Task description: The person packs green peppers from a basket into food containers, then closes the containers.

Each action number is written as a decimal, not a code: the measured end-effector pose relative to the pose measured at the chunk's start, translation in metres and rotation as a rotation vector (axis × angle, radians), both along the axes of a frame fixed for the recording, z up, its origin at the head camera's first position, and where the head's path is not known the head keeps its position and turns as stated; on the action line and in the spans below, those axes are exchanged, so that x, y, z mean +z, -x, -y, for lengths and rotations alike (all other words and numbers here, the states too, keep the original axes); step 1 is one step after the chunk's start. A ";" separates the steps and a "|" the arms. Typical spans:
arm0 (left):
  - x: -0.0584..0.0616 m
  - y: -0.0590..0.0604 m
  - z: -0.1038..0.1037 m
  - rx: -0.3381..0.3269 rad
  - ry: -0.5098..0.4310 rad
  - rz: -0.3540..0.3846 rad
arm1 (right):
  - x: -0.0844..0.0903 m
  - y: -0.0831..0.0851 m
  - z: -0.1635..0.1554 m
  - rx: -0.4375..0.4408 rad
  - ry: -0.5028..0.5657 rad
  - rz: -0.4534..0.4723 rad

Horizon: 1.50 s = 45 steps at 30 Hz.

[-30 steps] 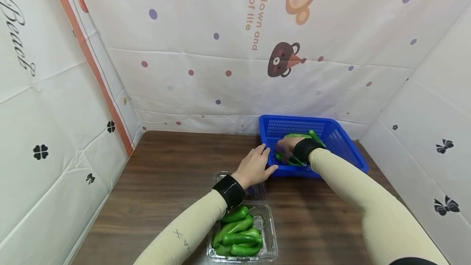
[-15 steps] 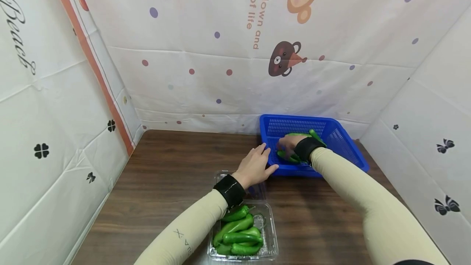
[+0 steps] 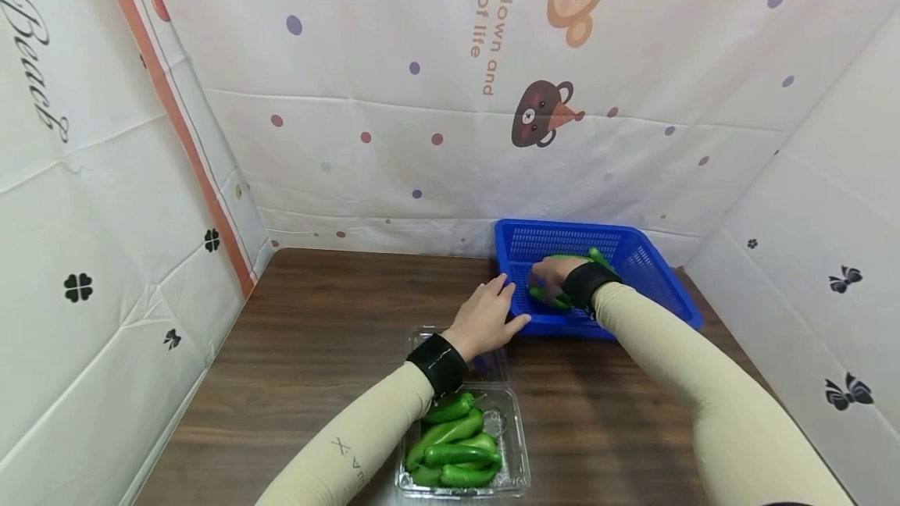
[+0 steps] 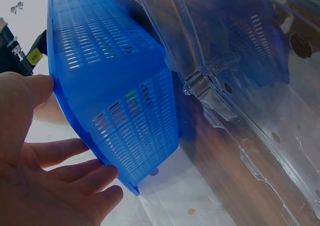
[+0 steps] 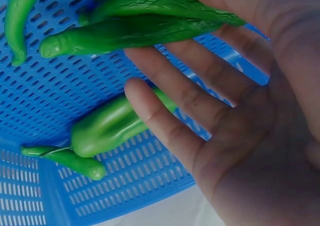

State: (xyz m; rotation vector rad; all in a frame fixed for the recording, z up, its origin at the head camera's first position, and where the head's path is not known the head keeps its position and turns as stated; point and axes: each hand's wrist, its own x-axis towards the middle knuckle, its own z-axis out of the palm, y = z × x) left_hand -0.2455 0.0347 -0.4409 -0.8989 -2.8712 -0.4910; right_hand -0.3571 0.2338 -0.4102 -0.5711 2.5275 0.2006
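inside the blue basket (image 3: 654,268), toward the back right of the brown table (image 3: 309,334), the right hand (image 3: 550,276) has its fingers spread; two dark green peppers (image 5: 120,36) lie between thumb and fingers, though i cannot tell whether they are pinched. if that hold is loose, one could roll out when lifted, as the two lie side by side and might slide on each other. a plump paler pepper (image 5: 107,128) lies just under the little finger, with a slim small pepper (image 5: 75,163) beside it in the corner, so a sweep of the hand could knock them. the left hand (image 3: 485,317) rests relaxed fingers, slightly apart, on the basket's near left corner; with so light a touch, a push from within could shift it. below that wrist, the clear lid (image 3: 492,369) lies folded back from the box (image 3: 522,443) of green peppers (image 3: 453,455); a dropping forearm could press it or drag the box askew.
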 end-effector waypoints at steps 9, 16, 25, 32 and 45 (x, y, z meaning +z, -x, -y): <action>-0.001 0.000 0.000 -0.007 -0.009 -0.011 | 0.001 -0.002 -0.001 -0.002 0.007 0.001; 0.000 -0.001 0.000 -0.009 -0.020 -0.009 | 0.003 -0.003 -0.001 -0.026 0.005 0.006; 0.001 -0.002 0.001 -0.006 -0.016 -0.005 | 0.006 -0.005 0.002 -0.035 -0.014 -0.009; 0.000 -0.002 0.000 -0.007 -0.024 -0.013 | 0.008 -0.009 0.004 -0.043 -0.002 -0.013; -0.003 -0.001 0.000 -0.008 -0.036 -0.007 | 0.007 -0.007 0.000 -0.046 0.026 -0.024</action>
